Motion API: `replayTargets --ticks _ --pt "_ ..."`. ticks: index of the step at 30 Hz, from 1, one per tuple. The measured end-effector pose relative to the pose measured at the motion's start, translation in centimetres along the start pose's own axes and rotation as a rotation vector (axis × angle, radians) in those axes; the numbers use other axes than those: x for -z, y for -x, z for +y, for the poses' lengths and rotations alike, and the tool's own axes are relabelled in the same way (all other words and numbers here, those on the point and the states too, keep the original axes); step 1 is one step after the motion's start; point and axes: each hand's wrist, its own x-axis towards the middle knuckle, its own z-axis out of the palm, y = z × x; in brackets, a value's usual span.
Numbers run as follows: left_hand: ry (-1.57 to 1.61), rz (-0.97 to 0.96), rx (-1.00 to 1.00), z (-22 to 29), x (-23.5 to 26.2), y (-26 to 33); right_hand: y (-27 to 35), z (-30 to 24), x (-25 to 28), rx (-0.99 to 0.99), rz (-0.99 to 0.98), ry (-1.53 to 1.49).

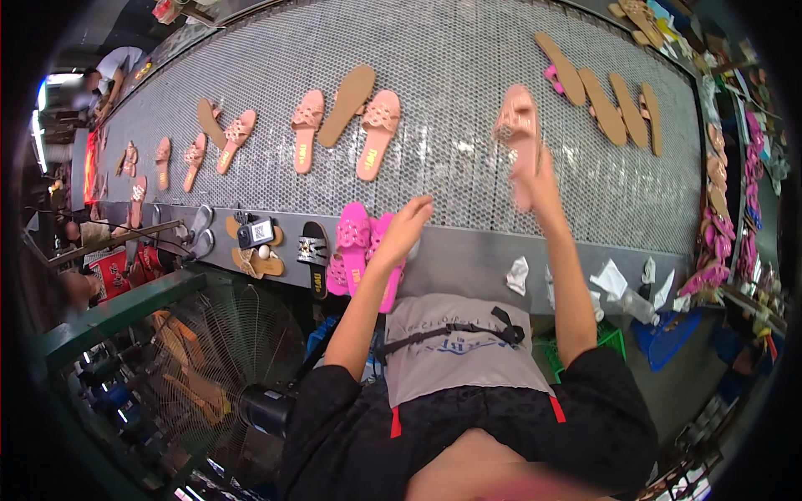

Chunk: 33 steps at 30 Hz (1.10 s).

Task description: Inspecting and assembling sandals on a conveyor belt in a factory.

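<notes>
Wire-mesh conveyor belt (468, 50) fills the background, dotted with sandals and bare soles. Over it, the right hand (535, 179) is clenched on the heel of a peach sandal (516, 117), holding it up above the mesh. The left hand (407, 225) rests loosely, fingers curled and grasping nothing, at the grey counter (484, 259) edge just beside a pair of bright pink sandals (355, 242). With only the heel pinched, the peach sandal could swing or slip and land crooked against the tan soles (610, 100) nearby.
</notes>
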Motion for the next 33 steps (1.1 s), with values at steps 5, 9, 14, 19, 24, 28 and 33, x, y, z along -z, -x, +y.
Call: replayTargets --ticks 5,9,14,19,24,28,33 --pt "-0.578 0.09 -0.333 -1.3 3.3 -8.9 -17.7 5.5 4.7 0.081 0.173 0.963" --pt "-0.87 0.405 -0.483 1.0 7.5 -18.8 -17.1 6.7 1.4 0.094 0.192 1.131" --pt "-1.125 0.455 -0.113 3.5 6.0 -25.2 -4.2 10.6 -1.9 0.117 -0.209 0.669" --pt "-0.687 0.255 -0.303 4.4 4.4 -18.5 6.0 6.2 -3.1 0.091 -0.429 0.448" --pt "-0.033 0.019 -0.087 10.9 -4.7 -1.8 10.8 -1.4 -2.6 0.153 -0.193 0.285" --pt "-0.437 -0.009 -0.344 11.7 -9.1 7.4 17.3 -5.0 -0.8 -0.093 -0.37 -0.324" --pt "0.012 -0.123 -0.347 9.3 -12.5 10.6 20.7 -6.8 3.5 -0.282 -0.375 -0.435"
